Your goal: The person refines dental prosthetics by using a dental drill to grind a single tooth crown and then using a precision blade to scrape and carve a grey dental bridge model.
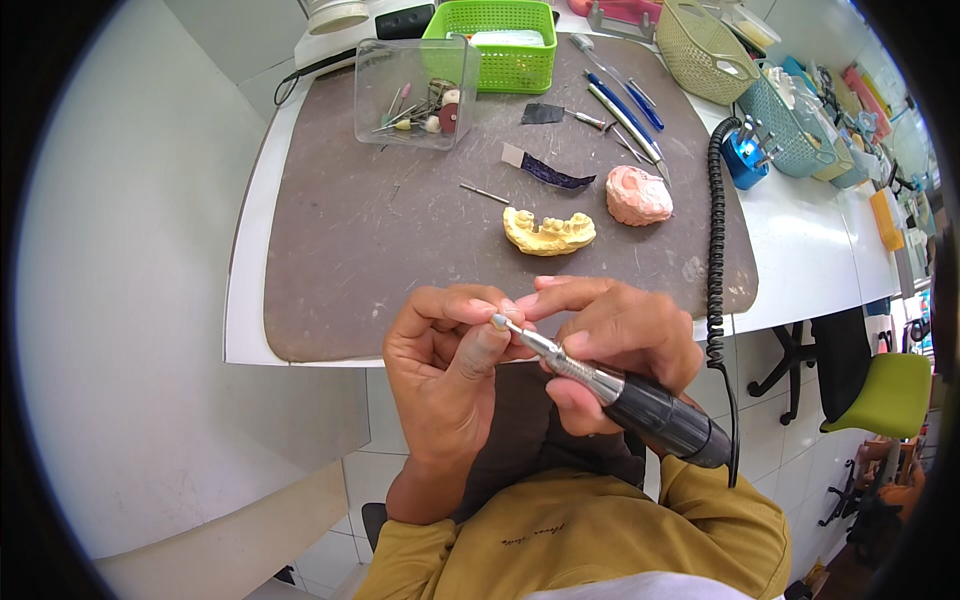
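Two hands meet just off the near edge of the bench. Left hand (450, 375) curls shut, fingertips pinched around something tiny; what it is cannot be made out. Right hand (610, 345) is clamped pen-style on the rotary handpiece (620, 390), its bur tip touching the left thumb and forefinger. Best bet, I'd say: keep both hands braced together, light strokes, tip angled away from skin. On the brown mat (360, 240), farther off, lie a yellow dental cast (548, 232) and a pink cast (638, 195), untouched.
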Action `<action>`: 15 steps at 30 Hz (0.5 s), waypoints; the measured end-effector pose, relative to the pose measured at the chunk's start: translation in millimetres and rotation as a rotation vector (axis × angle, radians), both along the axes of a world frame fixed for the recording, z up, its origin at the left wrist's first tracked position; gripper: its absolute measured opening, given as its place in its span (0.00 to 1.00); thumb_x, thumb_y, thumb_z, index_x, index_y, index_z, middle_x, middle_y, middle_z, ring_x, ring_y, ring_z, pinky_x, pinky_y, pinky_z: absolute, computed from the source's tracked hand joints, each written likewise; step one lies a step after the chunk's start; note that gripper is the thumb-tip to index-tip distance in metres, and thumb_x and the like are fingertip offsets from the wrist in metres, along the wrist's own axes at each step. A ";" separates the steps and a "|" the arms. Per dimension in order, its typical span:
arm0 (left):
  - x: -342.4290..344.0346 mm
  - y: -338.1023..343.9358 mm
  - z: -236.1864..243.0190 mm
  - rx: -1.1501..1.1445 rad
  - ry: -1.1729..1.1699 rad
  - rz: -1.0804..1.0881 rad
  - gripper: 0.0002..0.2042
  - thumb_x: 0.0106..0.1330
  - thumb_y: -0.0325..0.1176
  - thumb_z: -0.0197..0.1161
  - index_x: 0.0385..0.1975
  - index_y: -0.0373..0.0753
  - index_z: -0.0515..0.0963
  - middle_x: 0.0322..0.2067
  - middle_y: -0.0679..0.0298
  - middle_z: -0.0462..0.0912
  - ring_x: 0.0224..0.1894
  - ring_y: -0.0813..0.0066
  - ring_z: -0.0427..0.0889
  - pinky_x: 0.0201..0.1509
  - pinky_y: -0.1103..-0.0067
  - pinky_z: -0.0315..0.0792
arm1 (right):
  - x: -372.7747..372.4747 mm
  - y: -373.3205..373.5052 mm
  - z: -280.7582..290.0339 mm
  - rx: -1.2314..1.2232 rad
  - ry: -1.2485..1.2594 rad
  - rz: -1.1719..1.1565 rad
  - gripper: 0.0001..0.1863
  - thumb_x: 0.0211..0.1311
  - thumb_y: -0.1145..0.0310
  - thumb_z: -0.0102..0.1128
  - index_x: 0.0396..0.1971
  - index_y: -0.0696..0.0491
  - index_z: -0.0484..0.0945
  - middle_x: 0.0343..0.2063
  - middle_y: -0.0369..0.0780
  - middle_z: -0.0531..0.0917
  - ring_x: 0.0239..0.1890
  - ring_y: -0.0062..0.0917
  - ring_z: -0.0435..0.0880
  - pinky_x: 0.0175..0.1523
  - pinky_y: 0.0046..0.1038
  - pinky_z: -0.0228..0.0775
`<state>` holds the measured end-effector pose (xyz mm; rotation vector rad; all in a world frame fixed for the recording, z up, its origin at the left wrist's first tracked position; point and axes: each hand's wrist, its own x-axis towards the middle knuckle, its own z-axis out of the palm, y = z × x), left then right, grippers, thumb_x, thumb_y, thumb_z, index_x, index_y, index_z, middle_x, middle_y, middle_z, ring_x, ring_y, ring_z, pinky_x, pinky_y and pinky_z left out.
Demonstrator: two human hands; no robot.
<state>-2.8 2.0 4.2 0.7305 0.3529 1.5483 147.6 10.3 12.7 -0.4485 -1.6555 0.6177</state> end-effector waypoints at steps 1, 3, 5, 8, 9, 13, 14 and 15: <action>0.1 -0.1 0.0 -0.002 -0.011 -0.006 0.06 0.62 0.21 0.61 0.36 0.32 0.73 0.36 0.53 0.79 0.37 0.72 0.83 0.43 0.76 0.83 | 0.7 -0.2 1.1 0.007 -0.018 0.021 0.20 0.46 0.75 0.71 0.40 0.57 0.73 0.29 0.45 0.81 0.43 0.46 0.83 0.56 0.49 0.69; -0.5 -0.3 -0.6 -0.004 -0.006 -0.002 0.06 0.62 0.21 0.61 0.36 0.32 0.73 0.36 0.53 0.79 0.37 0.72 0.83 0.43 0.76 0.83 | -0.6 0.0 -0.6 0.003 -0.002 0.011 0.20 0.46 0.75 0.72 0.40 0.57 0.73 0.29 0.44 0.81 0.43 0.46 0.83 0.56 0.49 0.69; -0.7 -0.3 -0.7 -0.006 -0.002 0.002 0.06 0.62 0.21 0.61 0.37 0.32 0.73 0.36 0.53 0.79 0.37 0.72 0.83 0.43 0.76 0.83 | -1.1 -0.3 -0.7 -0.001 0.013 0.001 0.20 0.46 0.75 0.72 0.39 0.57 0.73 0.29 0.44 0.81 0.43 0.46 0.83 0.56 0.50 0.69; -0.4 -0.1 -0.2 -0.001 -0.004 0.004 0.06 0.63 0.21 0.61 0.37 0.32 0.73 0.36 0.53 0.79 0.37 0.72 0.83 0.42 0.76 0.83 | -0.9 -0.2 0.4 -0.006 -0.009 -0.017 0.21 0.45 0.75 0.72 0.40 0.57 0.73 0.29 0.45 0.81 0.43 0.46 0.83 0.56 0.50 0.69; -0.3 0.0 -0.1 0.000 -0.009 -0.003 0.06 0.63 0.21 0.61 0.37 0.32 0.73 0.36 0.53 0.79 0.37 0.72 0.83 0.42 0.76 0.83 | -0.3 0.6 -0.3 0.013 -0.010 -0.008 0.21 0.45 0.75 0.72 0.40 0.57 0.73 0.29 0.45 0.81 0.43 0.46 0.83 0.56 0.50 0.69; -0.9 -0.4 -0.6 0.002 -0.002 0.004 0.06 0.63 0.21 0.60 0.37 0.33 0.73 0.36 0.53 0.79 0.37 0.71 0.83 0.42 0.76 0.83 | -3.0 -0.8 -0.9 -0.025 0.024 -0.026 0.20 0.46 0.76 0.72 0.39 0.58 0.73 0.29 0.44 0.81 0.43 0.46 0.83 0.56 0.49 0.69; -0.7 -0.1 -0.7 0.002 -0.002 0.003 0.06 0.63 0.21 0.60 0.37 0.33 0.73 0.36 0.53 0.79 0.37 0.71 0.83 0.42 0.76 0.83 | -1.8 -0.2 -0.1 -0.024 0.023 -0.027 0.20 0.46 0.76 0.72 0.39 0.58 0.73 0.29 0.44 0.81 0.43 0.46 0.83 0.56 0.49 0.69; -0.4 0.3 -0.8 0.007 -0.013 -0.010 0.06 0.63 0.21 0.60 0.37 0.33 0.73 0.36 0.53 0.79 0.37 0.71 0.83 0.42 0.76 0.83 | 0.1 0.7 1.2 0.004 -0.004 0.000 0.20 0.46 0.76 0.72 0.39 0.58 0.73 0.29 0.45 0.81 0.43 0.46 0.83 0.56 0.49 0.69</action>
